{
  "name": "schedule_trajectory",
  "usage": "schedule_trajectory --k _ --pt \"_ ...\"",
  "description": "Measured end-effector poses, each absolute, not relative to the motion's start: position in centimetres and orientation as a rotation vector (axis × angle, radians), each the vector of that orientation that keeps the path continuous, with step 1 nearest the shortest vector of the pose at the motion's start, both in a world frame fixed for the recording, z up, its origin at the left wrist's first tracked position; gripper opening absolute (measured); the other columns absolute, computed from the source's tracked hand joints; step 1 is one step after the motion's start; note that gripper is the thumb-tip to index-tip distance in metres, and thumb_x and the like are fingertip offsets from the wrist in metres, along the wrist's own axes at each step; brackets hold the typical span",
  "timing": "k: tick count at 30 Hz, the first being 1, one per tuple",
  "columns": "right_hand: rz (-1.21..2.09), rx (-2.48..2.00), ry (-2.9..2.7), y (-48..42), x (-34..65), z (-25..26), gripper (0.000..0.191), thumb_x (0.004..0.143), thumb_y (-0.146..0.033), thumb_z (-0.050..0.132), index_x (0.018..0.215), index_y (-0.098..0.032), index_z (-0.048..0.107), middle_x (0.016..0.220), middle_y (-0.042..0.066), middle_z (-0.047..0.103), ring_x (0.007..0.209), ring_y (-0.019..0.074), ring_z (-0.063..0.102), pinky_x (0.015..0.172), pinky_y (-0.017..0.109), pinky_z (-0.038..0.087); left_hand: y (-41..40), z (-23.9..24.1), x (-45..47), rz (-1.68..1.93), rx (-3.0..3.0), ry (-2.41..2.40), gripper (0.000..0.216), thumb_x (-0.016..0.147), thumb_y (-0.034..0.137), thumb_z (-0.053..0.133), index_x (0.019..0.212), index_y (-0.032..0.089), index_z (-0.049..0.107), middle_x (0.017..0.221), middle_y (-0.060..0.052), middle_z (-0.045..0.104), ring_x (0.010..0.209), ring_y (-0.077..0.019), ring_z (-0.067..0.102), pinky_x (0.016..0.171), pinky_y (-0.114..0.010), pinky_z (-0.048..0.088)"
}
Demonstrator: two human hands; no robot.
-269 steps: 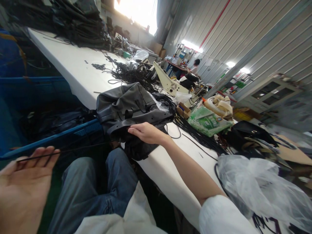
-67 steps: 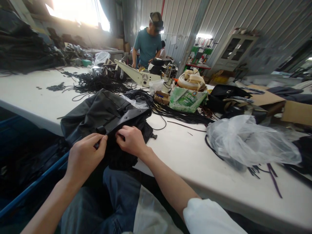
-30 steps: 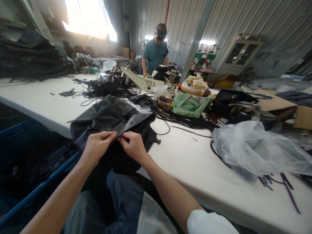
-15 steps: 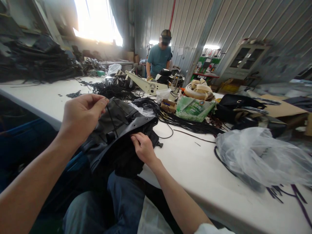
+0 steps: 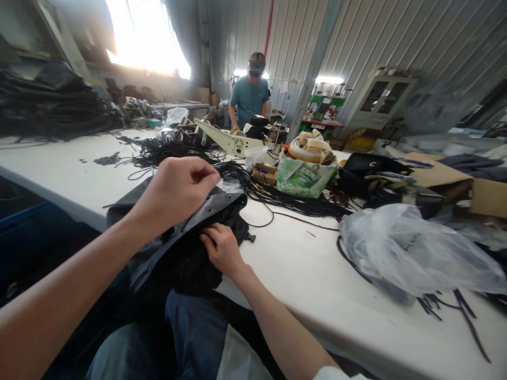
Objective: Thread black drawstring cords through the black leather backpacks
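A black leather bag (image 5: 186,248) hangs over the near edge of the white table (image 5: 293,269) and onto my lap. My right hand (image 5: 222,250) presses on the bag just under its stiff black flap (image 5: 214,208), which has small punched holes. My left hand (image 5: 176,192) is raised above the flap with thumb and fingertips pinched together; in the frame before, a thin black cord ran from these fingers down to the bag, but the cord is hard to make out now.
Loose black cords (image 5: 277,192) lie in a heap behind the bag. A crumpled clear plastic bag (image 5: 407,248) sits to the right, a green packet (image 5: 303,177) and black handbag (image 5: 372,169) farther back. Another person (image 5: 249,97) stands at the table's far end. Black material (image 5: 51,108) is piled at left.
My left hand has left the flap's edge, risen, and moved right over the flap with fingers pinched. My right hand stays on the bag.
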State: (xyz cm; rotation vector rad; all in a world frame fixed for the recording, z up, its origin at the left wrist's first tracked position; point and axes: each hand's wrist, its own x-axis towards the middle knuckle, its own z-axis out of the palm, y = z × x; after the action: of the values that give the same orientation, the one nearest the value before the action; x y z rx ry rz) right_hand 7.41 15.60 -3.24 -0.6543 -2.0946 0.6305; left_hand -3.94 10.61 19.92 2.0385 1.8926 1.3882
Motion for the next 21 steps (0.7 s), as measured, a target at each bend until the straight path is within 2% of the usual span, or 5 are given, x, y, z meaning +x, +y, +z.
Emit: schedule_trajectory --k 5,9,13,17,21 --pt "0.618 -0.546 -1.986 15.7 9.5 -2.0 0.019 0.110 -0.032 0.071 0.122 -0.021 0.080 0.129 0.010 0.079 0.122 0.0236 0.073 0.111 0.036 0.054 10.8 18.5 -7.8 1.271 2.127 2.443 0.033 0.097 0.041 0.060 0.098 0.018 0.083 0.096 -0.010 0.082 0.087 -0.0270 0.072 0.086 -0.038 0.051" --pt "0.511 -0.993 -1.984 18.0 14.4 0.1 0.023 0.112 -0.037 0.066 0.124 -0.023 0.080 0.120 0.009 0.079 0.112 0.0235 0.074 0.102 0.036 0.055 10.3 15.8 -13.0 0.486 1.941 2.898 0.050 0.106 0.049 0.039 0.101 0.018 0.078 0.115 -0.018 0.077 0.095 -0.0378 0.070 0.079 -0.045 0.050" --pt "0.487 -1.473 -2.143 22.6 18.9 0.2 0.032 0.103 -0.031 0.077 0.133 -0.019 0.079 0.127 0.014 0.076 0.108 0.0280 0.073 0.093 0.039 0.055 9.5 13.4 -15.0 -0.069 1.981 3.012 0.057 0.105 0.035 0.031 0.132 -0.002 0.065 0.120 -0.029 0.070 0.108 -0.0437 0.069 0.093 -0.053 0.053" --pt "0.544 -1.398 -2.252 25.5 19.3 -1.5 0.030 0.090 -0.028 0.092 0.118 -0.022 0.085 0.128 0.009 0.075 0.108 0.0231 0.072 0.091 0.031 0.053 10.5 11.8 -11.2 0.486 2.236 2.722 0.062 0.107 0.038 0.037 0.153 0.000 0.055 0.141 -0.029 0.066 0.123 -0.0439 0.068 0.103 -0.055 0.054" --pt "0.456 -1.385 -2.176 25.7 18.3 -2.0 0.008 0.102 -0.025 0.077 0.100 -0.021 0.082 0.123 0.007 0.075 0.106 0.0214 0.070 0.086 0.030 0.051 12.6 9.4 -5.9 1.006 2.050 2.056 0.044 0.100 0.046 0.059 0.122 0.015 0.079 0.115 -0.013 0.083 0.103 -0.0305 0.078 0.099 -0.039 0.058"
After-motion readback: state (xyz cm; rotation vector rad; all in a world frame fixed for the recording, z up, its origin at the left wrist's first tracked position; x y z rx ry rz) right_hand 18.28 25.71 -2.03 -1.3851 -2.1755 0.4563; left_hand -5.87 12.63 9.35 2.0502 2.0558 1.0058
